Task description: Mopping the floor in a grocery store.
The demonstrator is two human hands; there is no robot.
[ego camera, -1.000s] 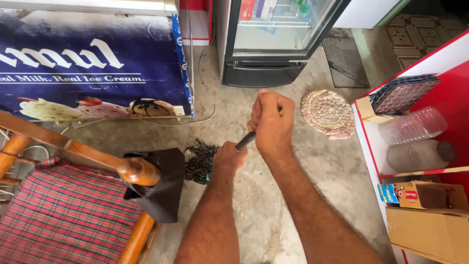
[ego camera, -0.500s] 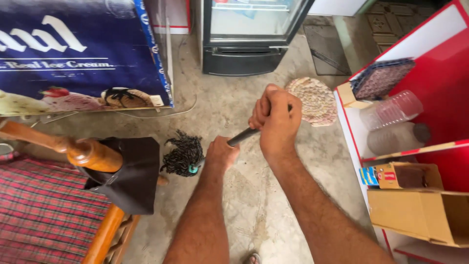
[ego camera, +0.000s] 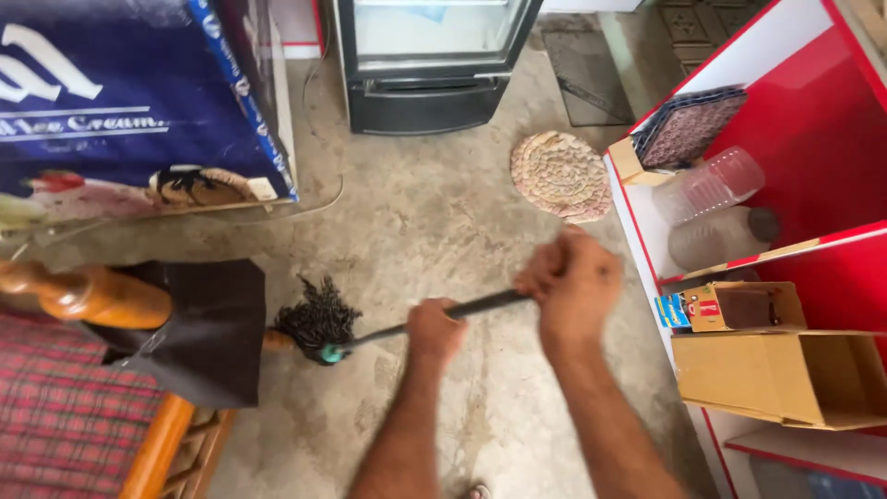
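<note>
Soft, even daylight — barely any shadows on the floor [ego camera: 434,231]; motion blur smears both hands, edges bow slightly.

Two hands, left hand [ego camera: 434,330] and right hand [ego camera: 573,282], grip one mop [ego camera: 319,323]. One round woven mat [ego camera: 562,174] lies on the floor. One glass-door fridge [ego camera: 430,55], one freezer chest [ego camera: 129,111], two clear plastic jars [ego camera: 711,185], two cardboard boxes [ego camera: 776,374], one wooden chair [ego camera: 83,296]

One head-worn camera looked steeply down from standing height at the concrete floor [ego camera: 434,222], forearms filling the lower frame.
</note>
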